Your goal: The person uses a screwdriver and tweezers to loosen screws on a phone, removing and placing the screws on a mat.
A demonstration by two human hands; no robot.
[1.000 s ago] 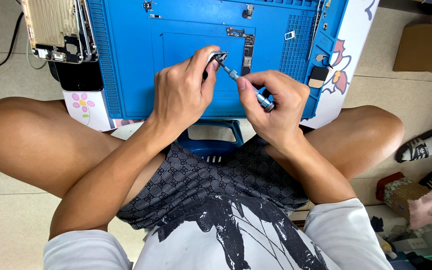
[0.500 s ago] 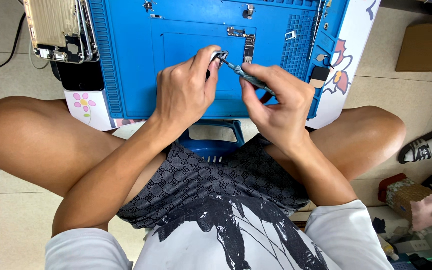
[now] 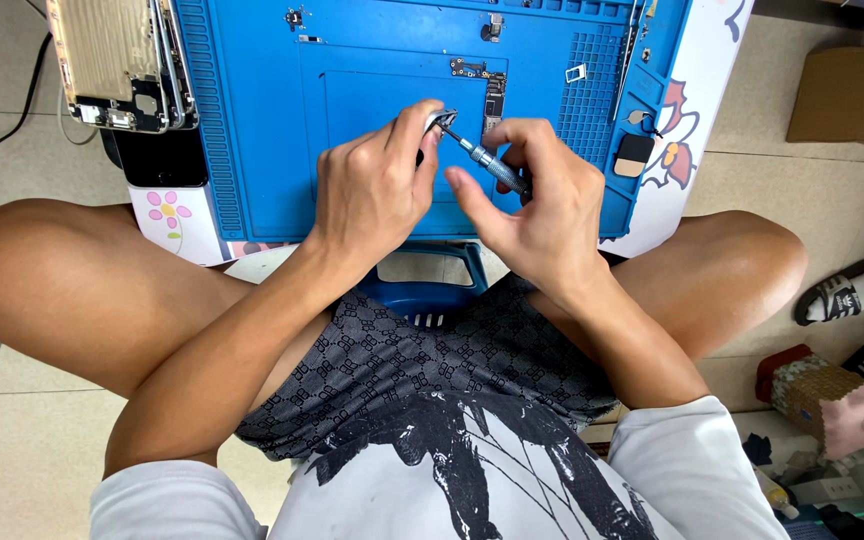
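My left hand (image 3: 372, 190) pinches a small metal part (image 3: 444, 119) between thumb and fingertips above the blue work mat (image 3: 252, 130). In my right hand (image 3: 542, 205) I grip a small precision screwdriver (image 3: 487, 162), its tip set against that part. Both hands hover over the near middle of the mat, close together. Small phone components (image 3: 492, 95) lie on the mat just behind the hands.
An opened phone chassis (image 3: 117, 60) lies at the mat's far left. Tiny parts and a dark square piece (image 3: 635, 155) sit along the mat's right side. A cardboard box (image 3: 847, 95) is on the floor at right, shoes (image 3: 852, 290) by my right knee.
Both hands shifted slightly toward the far side of the mat; the right hand's grip on the screwdriver turned, with its fingers now wrapped further over the handle.
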